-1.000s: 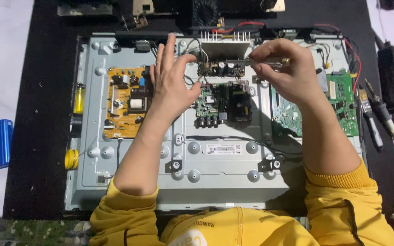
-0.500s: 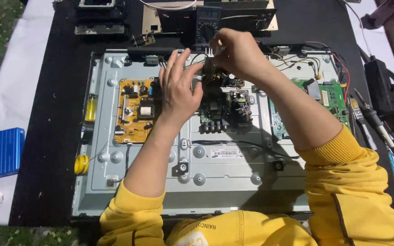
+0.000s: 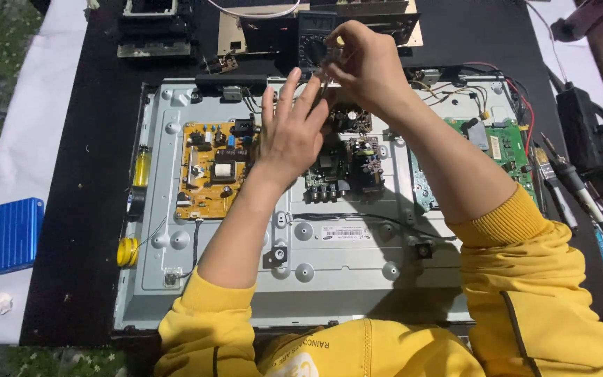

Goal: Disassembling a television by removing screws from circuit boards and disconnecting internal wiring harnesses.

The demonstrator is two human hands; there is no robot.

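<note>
A flat-screen set lies face down, its grey metal back panel [image 3: 329,279] exposed. My left hand [image 3: 291,136] hovers with fingers spread over the panel's middle, between the yellow power board [image 3: 211,171] and the dark main board [image 3: 343,171]. It holds nothing. My right hand [image 3: 368,63] is raised at the panel's top edge, in front of a multimeter [image 3: 315,31]. Its fingertips pinch a small thin part that is too small to identify. My left fingertips almost touch that part.
A green board [image 3: 500,143] sits at the panel's right with red and black wires above it. Soldering tools and probes [image 3: 570,181] lie along the right edge. At the left are a yellow screwdriver [image 3: 141,167], a yellow roll [image 3: 127,251] and a blue ribbed case [image 3: 17,234].
My right hand has moved left and up from the panel's upper right to the multimeter. The small board it held a second ago is gone from it. My left hand stays spread.
</note>
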